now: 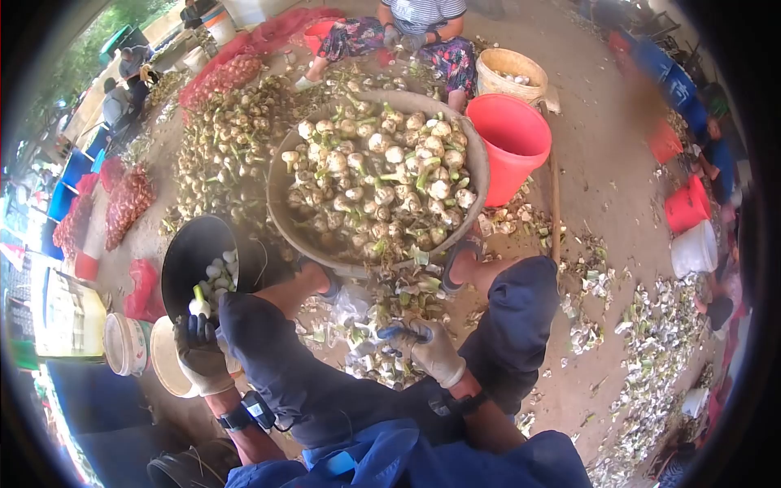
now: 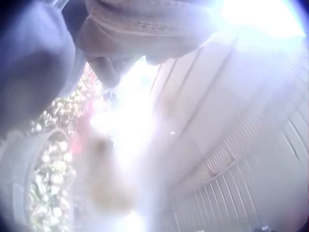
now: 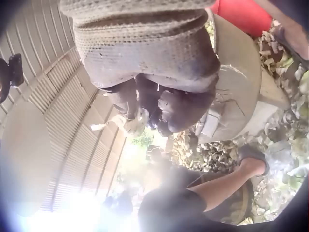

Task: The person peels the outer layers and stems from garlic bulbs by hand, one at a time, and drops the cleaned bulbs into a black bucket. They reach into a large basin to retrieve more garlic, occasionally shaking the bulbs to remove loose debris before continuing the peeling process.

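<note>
Two grips — left grip (image 1: 202,351) grasping garlic bulb (image 1: 198,306), right grip (image 1: 431,351) pinching pale scrap (image 3: 136,124), husk-strewn dirt yard (image 1: 602,163)

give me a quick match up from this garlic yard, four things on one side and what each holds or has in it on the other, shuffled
Things
1. wide basket
2. red bucket
3. black tub
4. left hand

States
a. grips a garlic bulb with a green stalk
b. a few white bulbs inside
c. heaped with garlic heads
d. nothing visible inside

Pairs: 1-c, 2-d, 3-b, 4-a
</note>
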Demonstrator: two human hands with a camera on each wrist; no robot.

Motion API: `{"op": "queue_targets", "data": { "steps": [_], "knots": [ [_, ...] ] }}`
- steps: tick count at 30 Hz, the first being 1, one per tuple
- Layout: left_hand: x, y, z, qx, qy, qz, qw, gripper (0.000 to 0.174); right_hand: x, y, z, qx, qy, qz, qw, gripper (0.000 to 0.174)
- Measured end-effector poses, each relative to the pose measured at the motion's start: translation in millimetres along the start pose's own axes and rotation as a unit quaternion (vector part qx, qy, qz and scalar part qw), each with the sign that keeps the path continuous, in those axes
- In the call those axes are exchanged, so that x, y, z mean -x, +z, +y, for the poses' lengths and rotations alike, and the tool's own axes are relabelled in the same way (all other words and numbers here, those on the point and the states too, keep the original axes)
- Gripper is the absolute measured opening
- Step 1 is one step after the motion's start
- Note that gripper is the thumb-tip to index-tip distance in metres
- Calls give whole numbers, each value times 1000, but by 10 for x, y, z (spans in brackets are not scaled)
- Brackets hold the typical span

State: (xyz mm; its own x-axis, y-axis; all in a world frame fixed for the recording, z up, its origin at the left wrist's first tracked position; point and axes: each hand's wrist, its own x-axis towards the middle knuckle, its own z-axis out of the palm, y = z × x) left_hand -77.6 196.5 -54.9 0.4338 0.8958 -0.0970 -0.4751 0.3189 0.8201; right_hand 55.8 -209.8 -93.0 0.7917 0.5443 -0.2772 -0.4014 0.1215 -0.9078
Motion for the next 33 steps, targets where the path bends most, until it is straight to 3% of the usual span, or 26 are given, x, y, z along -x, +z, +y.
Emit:
{"op": "queue_targets", "data": {
  "steps": [2,5,7,8,11,13,15,16,17,19,21,23,25,26,29,31,33],
  "knots": [
    [-6,371,-76,-133,42,-133,981,36,-56,-22,-109,-22,51,0,998,20],
    [152,1388,-95,-191,-2,-126,973,33,-147,-43,-67,-35,41,19,998,21],
    [-107,1687,-415,-186,-59,-177,965,32,-186,-67,-17,-15,50,25,998,22],
    [-144,1957,-528,-261,-55,-223,937,31,-203,-86,7,5,56,34,998,23],
    [-575,2418,-1144,-420,8,-352,837,30,-241,-117,149,13,85,48,995,23],
    [-876,2683,-1579,-552,53,-376,742,32,-277,-101,129,28,70,18,997,21],
    [-1215,2761,-2078,-652,233,-383,612,37,-340,-128,274,38,83,26,995,20],
    [-1302,2812,-2252,-670,248,-382,586,36,-354,-120,179,115,78,23,990,21],
    [-1402,2877,-2420,-750,220,-355,512,35,-403,-127,140,191,71,21,979,24],
    [-1467,2957,-2602,-821,211,-351,398,40,-443,-133,373,129,79,27,988,25],
    [-1617,2960,-2763,-828,205,-350,387,39,-463,-104,110,177,37,27,983,25],
    [-1691,2858,-2816,-828,226,-347,377,31,-450,-83,67,174,59,27,983,24],
    [-1708,2809,-2764,-782,219,-355,463,23,-460,-88,175,201,27,29,979,25],
    [-1526,2849,-2615,-750,267,-364,483,28,-436,-81,118,200,25,37,979,26],
    [-1038,2919,-2088,-742,296,-344,493,20,-334,-106,124,212,26,36,976,26],
    [-833,2761,-1793,-685,324,-393,522,17,-266,-84,191,195,-4,60,979,25],
    [-305,2666,-1323,-635,316,-433,556,16,-209,-82,47,208,-109,118,965,27]
  ]
}}
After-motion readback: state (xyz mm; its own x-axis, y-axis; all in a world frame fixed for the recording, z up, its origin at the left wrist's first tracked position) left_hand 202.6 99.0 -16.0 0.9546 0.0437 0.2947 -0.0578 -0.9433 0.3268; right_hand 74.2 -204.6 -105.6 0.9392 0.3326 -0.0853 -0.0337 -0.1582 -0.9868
